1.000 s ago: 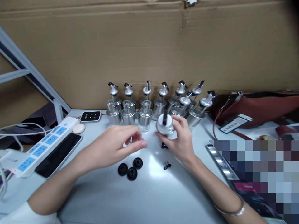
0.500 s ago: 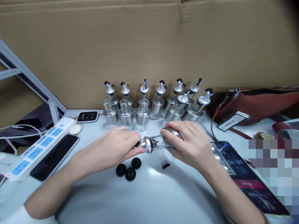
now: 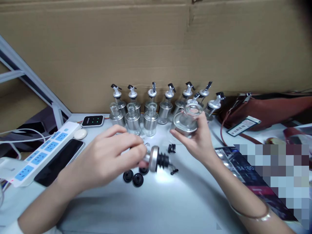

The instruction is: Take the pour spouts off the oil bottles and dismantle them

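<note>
My left hand is closed round the lever end of a pour spout, whose silver collar and black ribbed stopper point right. In my right hand is a glass bottle with a steel sleeve, its bare mouth tilted up toward me. Spout and bottle are apart. Below the spout lie black round caps, partly hidden by my left hand. Small black parts and tiny black-tipped pieces rest on the table between my hands. Behind stand open bottles without spouts.
Several bottles with spouts line the cardboard wall. At left are a power strip, a phone, a white round object and a small display device. A brown bag and a lit tablet are at right.
The bottle was held upright, then laid sideways with my left hand on its spout. Now the spout is out in my left hand, and the bottle has moved back and right, mouth upward.
</note>
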